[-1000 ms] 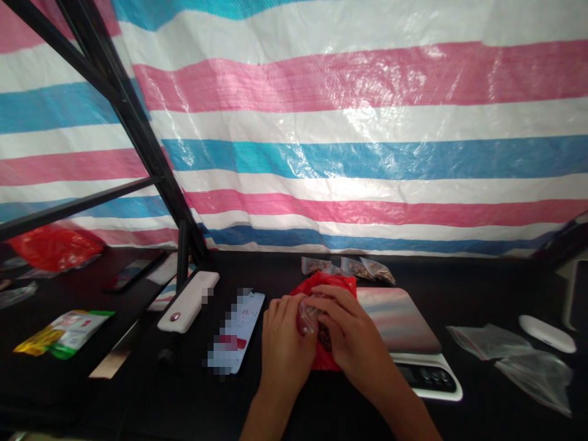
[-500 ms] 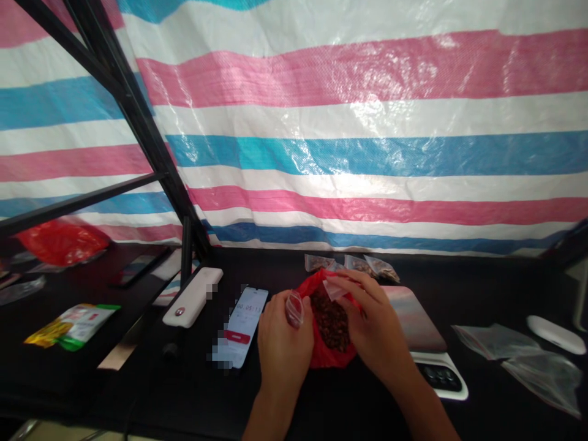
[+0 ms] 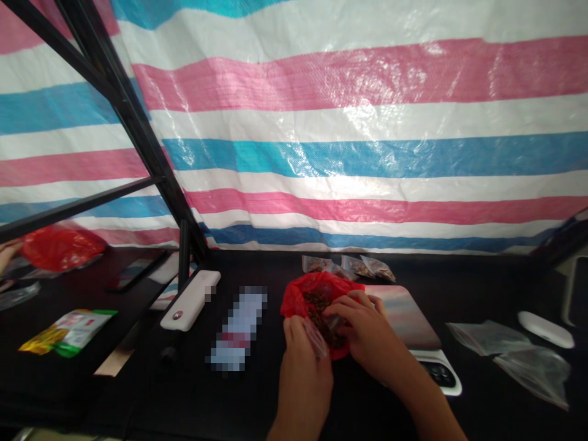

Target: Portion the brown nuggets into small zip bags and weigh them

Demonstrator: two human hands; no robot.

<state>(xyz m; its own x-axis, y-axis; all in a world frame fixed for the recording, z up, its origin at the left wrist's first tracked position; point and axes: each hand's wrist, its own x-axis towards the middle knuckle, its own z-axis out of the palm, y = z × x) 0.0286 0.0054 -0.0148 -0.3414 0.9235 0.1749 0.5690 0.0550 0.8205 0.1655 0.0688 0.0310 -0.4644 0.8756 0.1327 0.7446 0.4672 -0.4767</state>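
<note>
A red plastic bag lies open on the black table, with small dark brown dried pieces inside. At its near edge, my left hand is closed on a small clear zip bag. My right hand reaches into the red bag from the right, its curled fingers down among the brown pieces. Something translucent shows at those fingertips, too unclear to name. Beyond the red bag lie several small filled zip bags.
Flat clear zip bags and a white oblong case lie right. Nearer are a phone and a pinkish flat object. Left are a blurred-out phone, a white power bank, and a black frame post. Another person's hand shows far left.
My right hand has lowered its fingers deeper into the red bag. My left hand has moved right and nearer to me, at the bag's near edge. Another person's hand has appeared far left.
</note>
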